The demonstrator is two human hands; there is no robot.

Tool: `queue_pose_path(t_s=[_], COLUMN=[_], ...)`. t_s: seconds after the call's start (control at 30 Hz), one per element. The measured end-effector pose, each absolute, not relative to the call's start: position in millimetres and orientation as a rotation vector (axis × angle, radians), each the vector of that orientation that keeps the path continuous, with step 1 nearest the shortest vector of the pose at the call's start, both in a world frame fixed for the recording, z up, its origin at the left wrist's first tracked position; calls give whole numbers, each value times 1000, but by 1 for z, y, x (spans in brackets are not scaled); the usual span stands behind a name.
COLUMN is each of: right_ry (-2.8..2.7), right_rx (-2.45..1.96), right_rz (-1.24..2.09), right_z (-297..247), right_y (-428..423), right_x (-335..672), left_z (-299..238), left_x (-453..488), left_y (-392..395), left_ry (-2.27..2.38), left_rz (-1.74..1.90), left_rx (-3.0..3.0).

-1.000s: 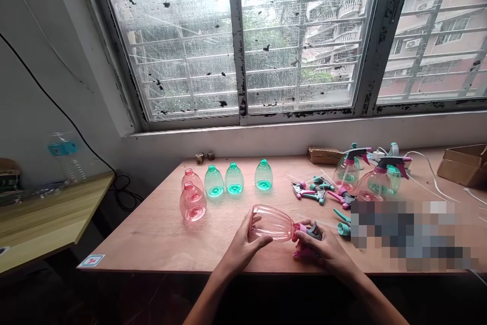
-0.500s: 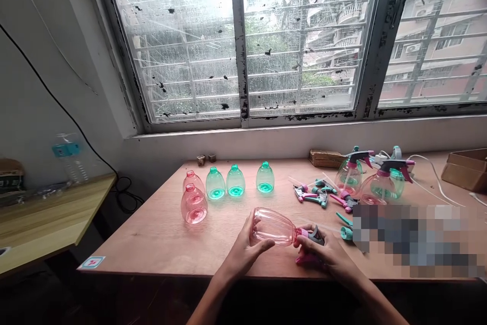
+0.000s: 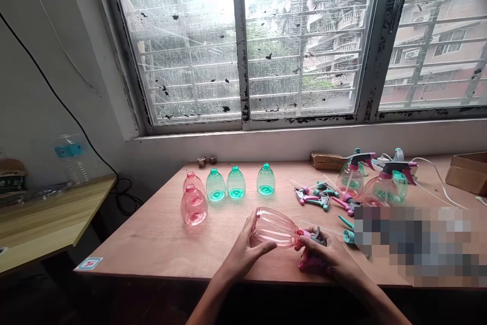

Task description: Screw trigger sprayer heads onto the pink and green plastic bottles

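A clear pink spray bottle (image 3: 274,228) lies on its side just above the wooden table (image 3: 160,239). My left hand (image 3: 245,251) is wrapped round its wide base. My right hand (image 3: 325,256) is closed on the grey and pink trigger sprayer head (image 3: 315,238) at the bottle's neck. Two more pink bottles (image 3: 193,206) stand without heads at the left. Behind them stand three teal bottles (image 3: 236,184) in a row.
Loose trigger heads (image 3: 317,197) lie at mid right, with two assembled spray bottles (image 3: 375,183) behind them. A blurred patch covers the table's right front. A cardboard box (image 3: 466,173) sits far right, a second table (image 3: 45,223) with a water bottle (image 3: 72,160) at left.
The view has tilted slightly, so everything sits a little lower in frame. My hands keep the same hold on the bottle and its sprayer head.
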State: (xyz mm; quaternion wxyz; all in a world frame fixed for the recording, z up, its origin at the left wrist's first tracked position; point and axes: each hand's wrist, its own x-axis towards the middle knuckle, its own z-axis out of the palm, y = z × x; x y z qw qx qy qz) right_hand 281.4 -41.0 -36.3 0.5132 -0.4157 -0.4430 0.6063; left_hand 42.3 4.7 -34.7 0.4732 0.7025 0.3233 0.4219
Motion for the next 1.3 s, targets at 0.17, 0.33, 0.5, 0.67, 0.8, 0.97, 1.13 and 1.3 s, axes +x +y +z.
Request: queue_pose_path(t_s=[0.17,0.33,0.5,0.67,0.8,0.97,1.13,1.3], right_ry=[-1080,-1058,-1087,-1188,-1144,-1107,-1092,-1025], right_rx=[-965,-997,-974,-943,-976,-904,-901,-896], right_rz=[1447,1442,1375,1364,1406,1408,1360,1355], right_z=[-39,-38,-43,-45,-43,-44,-47,-47], right_y=[-39,-41,-37,-35,-37,-33,-35,-34], right_x=[283,279,281,283,282,288,284,281], left_z=[-37,-34,-37,-36,-31,-31,-35,-30], left_x=[41,43,41,42,42,39,38,39], left_y=[3,2,3,2,0,-1,-2,-1], left_ry=[761,807,795,772,797,855,840,917], left_rz=[1029,1023,1070,1056,1042,1081,1038,1090], left_rx=[1756,1648,1746,1662,1675,1870,1832,1940])
